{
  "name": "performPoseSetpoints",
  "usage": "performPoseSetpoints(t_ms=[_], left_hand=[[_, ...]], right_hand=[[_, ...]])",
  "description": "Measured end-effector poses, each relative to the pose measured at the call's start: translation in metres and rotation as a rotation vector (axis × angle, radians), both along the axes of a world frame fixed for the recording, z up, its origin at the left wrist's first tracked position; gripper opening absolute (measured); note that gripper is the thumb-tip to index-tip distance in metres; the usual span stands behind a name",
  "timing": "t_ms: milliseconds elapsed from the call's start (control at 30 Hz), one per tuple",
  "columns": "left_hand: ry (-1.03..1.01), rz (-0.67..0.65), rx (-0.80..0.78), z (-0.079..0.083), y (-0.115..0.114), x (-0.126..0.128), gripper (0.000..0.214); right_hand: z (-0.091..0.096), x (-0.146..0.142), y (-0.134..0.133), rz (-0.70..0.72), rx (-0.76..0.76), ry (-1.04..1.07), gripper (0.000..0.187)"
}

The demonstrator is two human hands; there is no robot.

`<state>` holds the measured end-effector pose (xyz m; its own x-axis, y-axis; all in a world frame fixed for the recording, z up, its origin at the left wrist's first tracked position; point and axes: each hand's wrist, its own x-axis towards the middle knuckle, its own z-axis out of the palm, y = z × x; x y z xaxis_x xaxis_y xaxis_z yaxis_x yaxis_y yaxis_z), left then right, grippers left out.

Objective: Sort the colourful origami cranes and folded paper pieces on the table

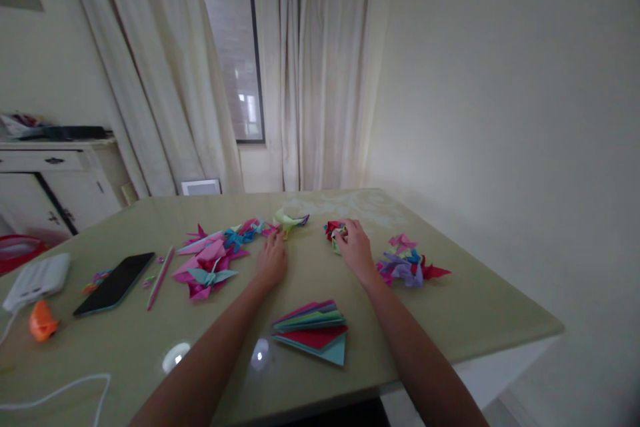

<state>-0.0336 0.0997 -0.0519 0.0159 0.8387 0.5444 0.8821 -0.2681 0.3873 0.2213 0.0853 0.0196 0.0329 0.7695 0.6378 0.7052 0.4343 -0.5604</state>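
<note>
My right hand (pixel 356 247) is closed over a small red and green folded paper piece (pixel 334 233) near the middle of the green table (pixel 450 320). My left hand (pixel 271 260) rests on the tabletop with fingers curled, its tips touching a pale green and purple folded piece (pixel 291 220). A heap of pink, blue and teal origami figures (pixel 213 260) lies just left of that hand. Another heap in purple, pink and red (pixel 407 263) lies right of my right hand. Between my forearms sits a stack of folded coloured paper triangles (pixel 315 330).
A black phone (pixel 115 283) and a pink stick (pixel 161 277) lie at the left. Further left are a white box (pixel 37 280), an orange object (pixel 43 323) and a white cable (pixel 75 387). Curtains (pixel 310 67), a window and a white cabinet (pixel 50 180) stand behind.
</note>
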Motion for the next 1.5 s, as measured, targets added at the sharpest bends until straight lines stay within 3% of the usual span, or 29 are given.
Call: performPoseSetpoints(t_ms=[267,533,700,867,1000,1067,1167,1267,1400,1500], left_hand=[[0.071,0.074,-0.060,0.000,0.008,-0.009,0.032],[0.072,0.045,-0.056,-0.001,0.012,-0.012,0.030],[0.078,-0.085,-0.031,0.002,0.009,-0.009,0.030],[0.110,-0.338,0.034,0.010,-0.006,0.000,0.031],[0.137,-0.530,0.109,0.015,-0.014,0.006,0.033],[0.080,-0.479,0.158,0.016,-0.013,0.005,0.034],[-0.007,-0.220,0.192,0.015,-0.005,-0.001,0.039],[0.030,-0.019,0.136,0.009,0.005,-0.008,0.054],[0.015,0.045,0.025,0.000,0.015,-0.012,0.063],[-0.017,0.013,0.030,-0.001,0.019,-0.012,0.061]], right_hand=[[-0.015,-0.023,-0.011,0.215,-0.067,0.044,0.014],[-0.034,-0.045,-0.012,0.350,-0.192,-0.003,0.011],[-0.041,-0.047,-0.010,0.362,-0.213,0.007,0.011],[-0.042,-0.050,-0.006,0.332,-0.203,0.155,0.037],[-0.039,-0.049,-0.003,0.357,-0.150,0.188,0.022],[-0.037,-0.047,-0.002,0.339,-0.169,0.223,0.020],[-0.031,-0.040,0.003,0.282,-0.166,0.292,0.024],[-0.022,-0.029,0.012,0.176,-0.071,0.389,0.035],[-0.019,-0.013,0.019,0.042,-0.020,0.461,0.054],[-0.023,-0.008,0.017,0.030,-0.034,0.447,0.050]])
